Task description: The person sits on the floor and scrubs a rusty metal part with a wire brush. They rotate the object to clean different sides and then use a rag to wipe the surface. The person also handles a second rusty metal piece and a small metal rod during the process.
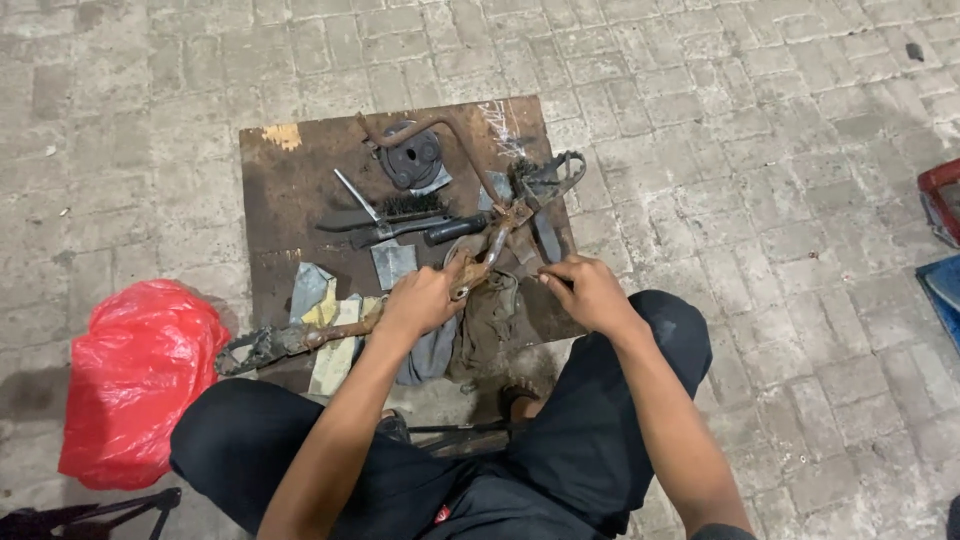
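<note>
A rusty bicycle crank arm set (pixel 495 240) with a pedal (pixel 550 178) at the far end and another pedal (pixel 250 348) at the near left lies across a brown board (pixel 290 190). My left hand (pixel 422 298) grips the rusty arm near its middle. My right hand (pixel 588 290) pinches a small part next to the crank's joint; what it holds is too small to tell. Grey and yellow rags (pixel 335 320) lie under the arm.
On the board lie a wire brush (pixel 395 212), a black-handled tool (pixel 455 228), a dark round metal part (pixel 415 155) and a bent rusty rod (pixel 445 128). A red plastic bag (pixel 135 375) sits at the left. Red and blue objects (pixel 940 230) stand at the right edge. Paving bricks surround the board.
</note>
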